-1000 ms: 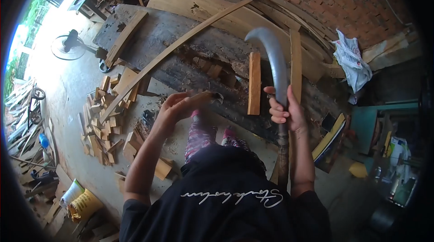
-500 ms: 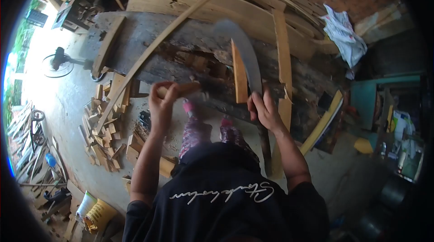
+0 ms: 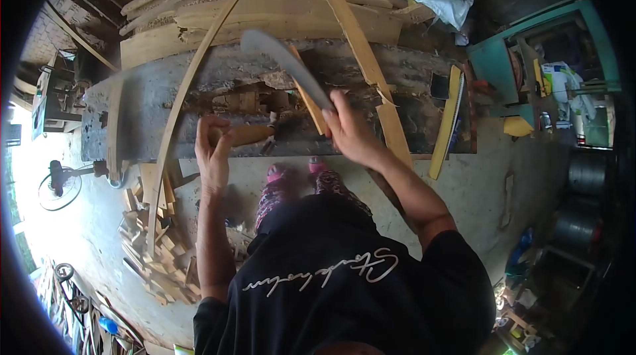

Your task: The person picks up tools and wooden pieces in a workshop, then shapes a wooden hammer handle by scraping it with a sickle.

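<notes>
My left hand (image 3: 213, 149) is closed around one end of a short piece of wood (image 3: 253, 134), held over the near side of a dark, worn bench (image 3: 149, 100). Curved and broad, the grey blade of a machete (image 3: 281, 57) rises from my right hand (image 3: 352, 131), which is wrapped round its grip. The blade leans up and to the left, apart from the wood piece. Its long dark handle runs back beneath my right forearm. A narrow orange-brown wood strip (image 3: 309, 103) stands just behind the blade, partly hidden by it.
Long planks (image 3: 265, 17) lie stacked along the bench's far side. A thin batten (image 3: 189, 83) and a cracked board (image 3: 358, 37) cross the bench. A yellow strip (image 3: 447, 123) lies at right. Offcuts (image 3: 159, 262) are heaped on the floor near a fan (image 3: 61, 182).
The view has turned and shifted. The machete blade has swung from nearly upright to leaning left. The short wood piece stays in my left hand.
</notes>
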### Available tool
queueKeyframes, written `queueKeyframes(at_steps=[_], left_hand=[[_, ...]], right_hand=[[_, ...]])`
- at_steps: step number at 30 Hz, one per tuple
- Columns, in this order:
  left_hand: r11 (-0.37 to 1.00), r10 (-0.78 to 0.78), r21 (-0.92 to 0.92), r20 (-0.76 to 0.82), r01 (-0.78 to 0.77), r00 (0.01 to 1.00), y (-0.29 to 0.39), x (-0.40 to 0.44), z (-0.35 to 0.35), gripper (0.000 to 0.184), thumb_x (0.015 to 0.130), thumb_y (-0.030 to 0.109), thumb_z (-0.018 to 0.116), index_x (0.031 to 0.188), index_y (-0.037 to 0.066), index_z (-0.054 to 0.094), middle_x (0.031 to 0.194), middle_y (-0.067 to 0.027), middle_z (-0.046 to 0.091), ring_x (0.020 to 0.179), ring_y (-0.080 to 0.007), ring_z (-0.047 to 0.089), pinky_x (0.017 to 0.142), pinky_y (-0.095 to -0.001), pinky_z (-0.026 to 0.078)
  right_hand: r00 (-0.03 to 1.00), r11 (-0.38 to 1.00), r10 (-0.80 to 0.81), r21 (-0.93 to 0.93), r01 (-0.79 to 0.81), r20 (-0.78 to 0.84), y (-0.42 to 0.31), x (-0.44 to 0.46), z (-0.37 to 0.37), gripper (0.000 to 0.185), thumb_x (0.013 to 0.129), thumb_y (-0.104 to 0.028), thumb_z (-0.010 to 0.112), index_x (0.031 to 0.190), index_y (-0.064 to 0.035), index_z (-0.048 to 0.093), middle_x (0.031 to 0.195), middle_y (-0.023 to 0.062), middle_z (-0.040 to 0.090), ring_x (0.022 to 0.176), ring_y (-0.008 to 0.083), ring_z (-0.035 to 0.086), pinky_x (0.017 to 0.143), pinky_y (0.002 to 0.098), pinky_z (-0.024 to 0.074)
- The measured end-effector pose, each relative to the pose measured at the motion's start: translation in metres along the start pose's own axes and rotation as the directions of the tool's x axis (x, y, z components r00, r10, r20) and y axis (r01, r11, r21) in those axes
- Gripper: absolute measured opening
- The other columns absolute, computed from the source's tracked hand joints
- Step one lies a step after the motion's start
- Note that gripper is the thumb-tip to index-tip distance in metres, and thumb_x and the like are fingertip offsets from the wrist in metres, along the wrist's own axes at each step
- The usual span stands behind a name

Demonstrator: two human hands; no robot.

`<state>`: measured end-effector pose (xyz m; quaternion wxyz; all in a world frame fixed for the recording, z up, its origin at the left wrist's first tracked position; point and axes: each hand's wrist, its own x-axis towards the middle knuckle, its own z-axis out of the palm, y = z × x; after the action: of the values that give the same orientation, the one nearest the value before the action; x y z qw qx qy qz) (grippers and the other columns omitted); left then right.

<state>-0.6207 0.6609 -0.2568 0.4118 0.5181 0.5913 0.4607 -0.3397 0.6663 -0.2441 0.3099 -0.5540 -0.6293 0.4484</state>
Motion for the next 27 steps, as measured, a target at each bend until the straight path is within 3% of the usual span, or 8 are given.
queueKeyframes(at_steps=[3, 5, 8, 10, 13, 20, 24, 27], left_hand=[[0.999, -0.010, 0.047, 0.010, 0.010, 1.000, 0.000, -0.005, -0.007, 0.020, 0.080, 0.011, 0.058, 0.099, 0.003, 0.054, 0.093, -0.0048, 0.056, 0.087, -0.0136, 0.050, 0.082, -0.0280, 0.040], [0.987, 0.091, 0.129, 0.024, -0.094, 0.996, -0.010, -0.008, -0.013, 0.020, 0.079, 0.011, 0.057, 0.096, 0.002, 0.052, 0.090, -0.0068, 0.054, 0.085, -0.0158, 0.050, 0.080, -0.0296, 0.040], [0.931, 0.250, 0.267, 0.025, -0.248, 0.968, -0.012, -0.013, -0.019, 0.028, 0.081, 0.020, 0.065, 0.096, 0.001, 0.052, 0.094, -0.0136, 0.047, 0.086, -0.0280, 0.050, 0.078, -0.0371, 0.041], [0.923, 0.266, 0.290, -0.009, -0.252, 0.964, -0.016, -0.017, -0.019, 0.029, 0.082, 0.021, 0.065, 0.097, 0.000, 0.051, 0.094, -0.0145, 0.047, 0.085, -0.0291, 0.049, 0.078, -0.0376, 0.041], [0.906, 0.286, 0.338, -0.050, -0.253, 0.957, -0.020, -0.020, -0.020, 0.030, 0.085, 0.022, 0.064, 0.098, -0.001, 0.050, 0.093, -0.0160, 0.047, 0.084, -0.0309, 0.049, 0.077, -0.0386, 0.041], [0.846, 0.373, 0.412, -0.007, -0.337, 0.928, -0.033, -0.014, -0.021, 0.026, 0.086, 0.020, 0.062, 0.099, 0.001, 0.049, 0.092, -0.0163, 0.046, 0.084, -0.0319, 0.048, 0.076, -0.0406, 0.041], [0.838, 0.421, 0.393, -0.027, -0.378, 0.906, -0.028, -0.012, -0.009, 0.018, 0.085, 0.013, 0.058, 0.094, 0.000, 0.049, 0.090, -0.0118, 0.043, 0.083, -0.0248, 0.045, 0.078, -0.0362, 0.038], [0.831, 0.449, 0.385, -0.040, -0.401, 0.893, -0.029, -0.010, -0.008, 0.015, 0.085, 0.011, 0.057, 0.093, 0.000, 0.050, 0.090, -0.0116, 0.044, 0.083, -0.0245, 0.045, 0.078, -0.0357, 0.039]], right_hand=[[1.000, 0.989, -0.005, -0.149, 0.006, 0.011, 0.045, -0.020, 0.052, 0.020, 0.102, -0.020, 0.044, 0.114, -0.0055, 0.038, 0.065, 0.0139, 0.058, 0.056, 0.0264, 0.062, 0.049, 0.0393, 0.0462], [1.000, 0.965, 0.026, -0.259, -0.023, 0.009, 0.049, -0.034, 0.087, 0.019, 0.100, -0.018, 0.045, 0.113, -0.0050, 0.040, 0.068, 0.0213, 0.059, 0.065, 0.0410, 0.062, 0.055, 0.0488, 0.0459], [0.990, 0.949, 0.116, -0.305, -0.085, 0.084, 0.030, -0.039, 0.125, 0.020, 0.100, -0.019, 0.045, 0.109, -0.0022, 0.040, 0.074, 0.0252, 0.061, 0.074, 0.0457, 0.062, 0.061, 0.0566, 0.0448], [0.986, 0.940, 0.149, -0.319, -0.117, 0.076, 0.002, -0.042, 0.140, 0.017, 0.096, -0.016, 0.049, 0.106, -0.0030, 0.042, 0.077, 0.0231, 0.062, 0.075, 0.0421, 0.064, 0.061, 0.0528, 0.0478], [0.994, 0.930, -0.107, -0.357, 0.089, -0.032, -0.014, -0.053, 0.156, 0.020, 0.087, -0.007, 0.055, 0.105, -0.0043, 0.046, 0.078, 0.0166, 0.061, 0.075, 0.0341, 0.066, 0.060, 0.0456, 0.0519], [0.980, 0.929, 0.193, -0.313, -0.199, -0.051, 0.038, -0.043, 0.157, 0.016, 0.091, -0.011, 0.054, 0.100, -0.0030, 0.044, 0.076, 0.0175, 0.062, 0.071, 0.0377, 0.065, 0.058, 0.0476, 0.0509], [0.977, 0.948, -0.154, -0.301, 0.104, -0.148, -0.009, -0.054, 0.151, 0.015, 0.091, -0.010, 0.056, 0.099, -0.0037, 0.044, 0.067, 0.0160, 0.059, 0.061, 0.0387, 0.062, 0.052, 0.0485, 0.0487], [0.985, 0.973, -0.034, -0.229, -0.006, -0.170, 0.042, -0.037, 0.167, 0.016, 0.092, -0.012, 0.055, 0.100, -0.0036, 0.044, 0.066, 0.0160, 0.059, 0.062, 0.0376, 0.063, 0.051, 0.0480, 0.0482]])
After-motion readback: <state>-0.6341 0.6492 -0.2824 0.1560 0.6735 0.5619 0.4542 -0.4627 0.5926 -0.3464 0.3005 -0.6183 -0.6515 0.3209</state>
